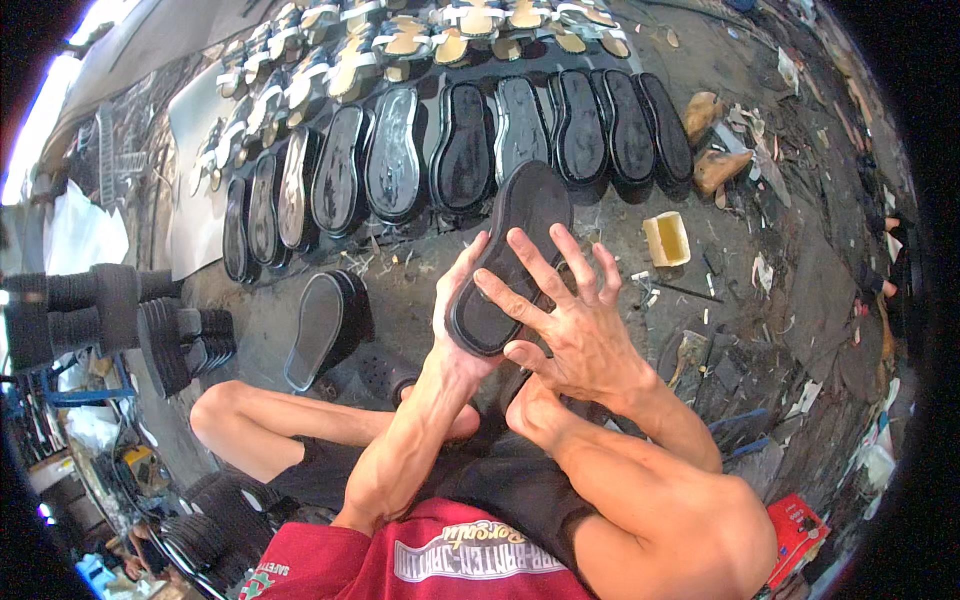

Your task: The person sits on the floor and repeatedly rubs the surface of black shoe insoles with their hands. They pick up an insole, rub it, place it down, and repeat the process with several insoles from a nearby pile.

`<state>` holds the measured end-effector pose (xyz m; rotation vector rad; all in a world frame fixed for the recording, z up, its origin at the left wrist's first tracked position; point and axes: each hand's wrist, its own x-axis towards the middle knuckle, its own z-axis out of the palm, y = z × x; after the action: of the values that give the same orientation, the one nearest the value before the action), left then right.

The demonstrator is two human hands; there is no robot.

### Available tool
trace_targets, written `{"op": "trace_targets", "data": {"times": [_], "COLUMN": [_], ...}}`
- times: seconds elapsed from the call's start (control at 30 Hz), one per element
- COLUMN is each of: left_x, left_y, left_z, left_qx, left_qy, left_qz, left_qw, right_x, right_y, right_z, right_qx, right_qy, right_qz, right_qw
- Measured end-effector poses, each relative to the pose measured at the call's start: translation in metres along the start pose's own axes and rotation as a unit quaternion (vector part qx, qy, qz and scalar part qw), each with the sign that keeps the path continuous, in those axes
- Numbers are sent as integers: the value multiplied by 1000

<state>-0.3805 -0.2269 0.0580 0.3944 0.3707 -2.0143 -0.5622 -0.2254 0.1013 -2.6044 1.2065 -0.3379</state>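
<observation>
A black shoe sole [535, 205] is held tilted above my lap, its flat inner face turned up toward me. My left hand [455, 315] grips its heel end from the left and beneath, with part of the fingers hidden behind it. Over the sole's right side my right hand [580, 335] is spread wide. Its fingertips lie over the sole's face; whether they press on it I cannot tell. Beyond the held sole runs a curved row of black soles, among them a shiny, wet-looking sole [397, 150]. One more black sole [322, 325] lies on the floor to the left.
Sandal uppers on lasts [355, 65] stand in rows at the back. A small open container [667, 240] with yellowish content is at the right, a brush [690, 355] nearer me. Stacked soles [100, 310] fill the left. A red box [795, 535] lies beside my right knee.
</observation>
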Motion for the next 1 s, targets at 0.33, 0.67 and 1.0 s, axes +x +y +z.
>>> {"op": "trace_targets", "data": {"times": [0.33, 0.67, 1.0], "left_x": [0, 0, -7], "left_y": [-2, 10, 8], "left_z": [-17, -25, -2], "left_qx": [13, -9, 265], "left_qy": [-17, -111, -41], "left_qz": [29, -83, 36], "left_qw": [999, 990, 963], "right_x": [1, 16, 21], "right_y": [2, 20, 19], "right_z": [-2, -17, -22], "right_qx": [-19, -27, 132], "right_qy": [-29, -15, 101], "right_qz": [-60, -170, -92], "right_qw": [998, 985, 982]}}
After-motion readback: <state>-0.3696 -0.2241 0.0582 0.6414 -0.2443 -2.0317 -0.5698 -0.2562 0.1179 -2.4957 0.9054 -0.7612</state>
